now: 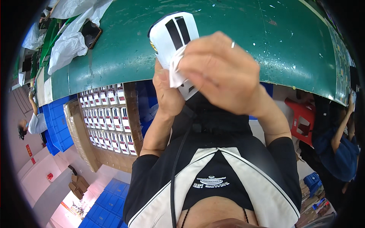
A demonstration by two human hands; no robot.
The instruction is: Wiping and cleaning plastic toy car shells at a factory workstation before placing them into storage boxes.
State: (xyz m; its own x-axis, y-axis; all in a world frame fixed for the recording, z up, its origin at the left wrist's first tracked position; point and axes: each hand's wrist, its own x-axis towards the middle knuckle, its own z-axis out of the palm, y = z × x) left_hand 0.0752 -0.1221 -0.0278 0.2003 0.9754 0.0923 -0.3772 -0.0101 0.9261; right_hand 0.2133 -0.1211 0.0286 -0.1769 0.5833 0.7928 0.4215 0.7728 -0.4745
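Note:
A white toy car [163, 40] with two black stripes is held up over the near edge of the green table. My left hand [167, 95] grips it from below and behind, so part of those fingers is hidden. Pinched in my right hand [224, 72] is a small white cloth [176, 70], which lies against the car's surface. The right hand covers the car's near right side.
The green table [228, 22] spans the far side. A phone-like dark object [91, 33] and white plastic bags [66, 51] lie at its left. Below stands a cardboard box [78, 133] holding rows of white toy cars [102, 118]. A red stool [302, 121] and co-worker [338, 140] are right.

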